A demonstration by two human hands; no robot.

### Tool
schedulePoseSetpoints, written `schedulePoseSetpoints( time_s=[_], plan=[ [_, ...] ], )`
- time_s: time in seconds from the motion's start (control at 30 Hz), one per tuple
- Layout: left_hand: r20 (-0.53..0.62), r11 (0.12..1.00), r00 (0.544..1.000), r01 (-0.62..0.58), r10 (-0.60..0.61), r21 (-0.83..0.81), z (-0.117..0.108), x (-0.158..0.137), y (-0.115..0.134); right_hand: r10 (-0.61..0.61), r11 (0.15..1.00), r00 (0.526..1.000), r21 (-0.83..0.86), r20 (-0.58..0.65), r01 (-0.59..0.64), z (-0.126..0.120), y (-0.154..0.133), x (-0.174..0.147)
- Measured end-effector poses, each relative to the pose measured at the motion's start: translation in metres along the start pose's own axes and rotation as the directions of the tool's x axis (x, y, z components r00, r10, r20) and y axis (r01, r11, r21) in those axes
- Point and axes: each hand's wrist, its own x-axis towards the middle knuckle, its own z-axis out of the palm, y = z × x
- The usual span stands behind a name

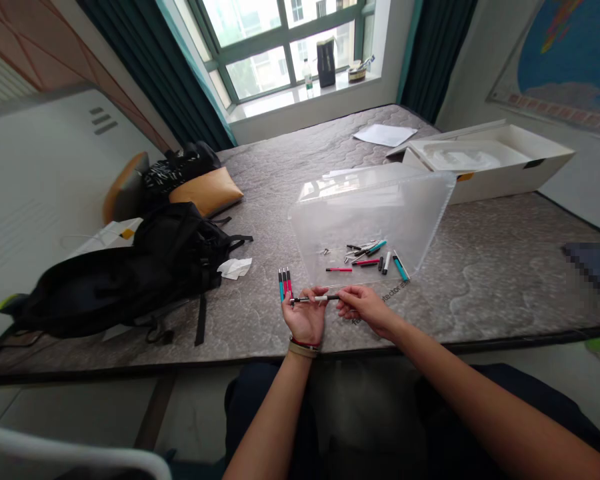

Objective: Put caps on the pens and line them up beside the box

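Note:
A slim pen (321, 298) with a white middle and dark ends lies level between my hands. My left hand (305, 323) is palm up, with its thumb and fingers around the pen's left part. At the other end, the fingers of my right hand (363, 307) pinch the pen's dark tip. Just beyond my left hand, several pens (285, 283) in blue and red lie side by side. Loose pen parts are spread on a clear plastic folder (313, 233), among them a red barrel (339, 270), a white barrel (387, 263) and a blue barrel (400, 268).
A black backpack (167, 247) lies at the left, with a crumpled tissue (235, 268) beside it and a tan pouch (207, 190) behind. Back right stands an open white box (505, 177) near some paper (385, 135). A blurred dark object (593, 267) rests far right.

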Motion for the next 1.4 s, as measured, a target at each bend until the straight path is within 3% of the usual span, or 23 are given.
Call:
schedulePoseSetpoints(
  time_s=[0.13, 0.23, 0.4, 0.43, 0.5, 0.57, 0.7, 0.87, 0.93, 1.0, 1.07, 1.17, 1.3, 1.4],
  plan=[
    [0.046, 0.995, 0.994, 0.101, -0.101, -0.009, -0.003, -0.016, 0.008, -0.124, 0.992, 0.987, -0.020, -0.105, 0.123, -0.011, -0.014, 0.001],
    [0.029, 0.956, 0.980, 0.185, -0.197, 0.226, -0.009, -0.036, 0.012, -0.174, 0.982, 0.982, -0.079, -0.069, 0.169, -0.017, -0.020, -0.002],
    [0.002, 0.672, 0.892, 0.340, -0.453, 0.658, -0.023, -0.079, 0.022, -0.135, 0.959, 0.972, -0.221, 0.192, 0.176, -0.014, -0.016, -0.008],
    [-0.019, 0.610, 0.890, 0.328, -0.456, 0.721, -0.026, -0.087, 0.026, -0.128, 0.955, 0.964, -0.235, 0.232, 0.183, -0.012, -0.015, -0.010],
    [-0.057, 0.499, 0.923, 0.257, -0.381, 0.828, -0.031, -0.102, 0.035, -0.132, 0.938, 0.948, -0.272, 0.289, 0.213, -0.010, -0.012, -0.012],
    [-0.054, 0.446, 0.955, 0.186, -0.292, 0.875, -0.034, -0.112, 0.044, -0.145, 0.908, 0.937, -0.332, 0.319, 0.254, -0.008, -0.012, -0.014],
    [-0.084, 0.464, 0.948, 0.227, -0.308, 0.856, -0.033, -0.112, 0.056, -0.192, 0.850, 0.915, -0.406, 0.355, 0.336, -0.008, -0.017, -0.016],
    [-0.101, 0.412, 0.936, 0.243, -0.337, 0.878, -0.026, -0.091, 0.059, -0.231, 0.832, 0.909, -0.413, 0.347, 0.370, -0.009, -0.026, -0.017],
    [-0.134, 0.416, 0.947, 0.252, -0.293, 0.874, -0.030, -0.079, 0.061, -0.262, 0.777, 0.921, -0.503, 0.288, 0.378, -0.014, -0.029, -0.015],
    [-0.242, 0.427, 0.960, 0.281, -0.145, 0.860, -0.039, -0.064, 0.065, -0.286, 0.658, 0.930, -0.659, 0.229, 0.365, -0.022, -0.030, -0.012],
    [-0.346, 0.412, 0.938, 0.302, 0.033, 0.859, -0.052, -0.048, 0.072, -0.257, 0.524, 0.944, -0.791, 0.206, 0.315, -0.032, -0.030, -0.009],
    [-0.418, 0.386, 0.896, 0.335, 0.152, 0.859, -0.075, -0.024, 0.082, -0.104, 0.405, 0.969, -0.881, 0.222, 0.245, -0.040, -0.025, -0.004],
    [-0.489, 0.340, 0.851, 0.410, 0.190, 0.846, -0.097, 0.000, 0.090, 0.002, 0.342, 0.969, -0.911, 0.248, 0.232, -0.038, -0.018, -0.002],
    [-0.495, 0.306, 0.854, 0.435, 0.157, 0.847, -0.107, 0.012, 0.090, 0.012, 0.342, 0.965, -0.908, 0.261, 0.242, -0.035, -0.016, -0.001]
  ],
)
